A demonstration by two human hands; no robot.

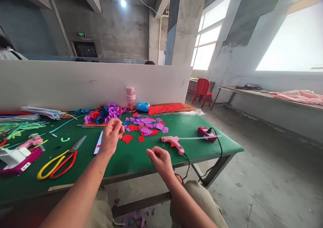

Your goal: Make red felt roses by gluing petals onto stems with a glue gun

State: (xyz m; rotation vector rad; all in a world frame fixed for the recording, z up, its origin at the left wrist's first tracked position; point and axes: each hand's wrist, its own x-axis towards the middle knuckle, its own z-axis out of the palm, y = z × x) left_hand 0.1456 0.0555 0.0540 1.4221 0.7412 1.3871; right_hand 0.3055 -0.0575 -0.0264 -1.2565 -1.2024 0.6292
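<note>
My left hand [111, 136] hovers over the green table [131, 157] with thumb and fingertips pinched together; whatever they pinch is too small to name. My right hand [160, 159] is at the table's near edge, fingers curled in a loose pinch, its contents unclear. Red and purple felt petals [145, 127] lie just beyond both hands. A pink glue gun [173, 142] rests to the right of my right hand, its black cord running down past my knee.
Yellow and red scissors [60, 160] lie at the left, with a pink device [20, 159] and pipe cleaners [22, 120] beyond. Finished felt flowers [103, 113], a pink bottle [130, 97], red felt sheets [166, 108] stand by the white partition. A power strip [207, 133] sits at right; a red chair [202, 91] stands farther off.
</note>
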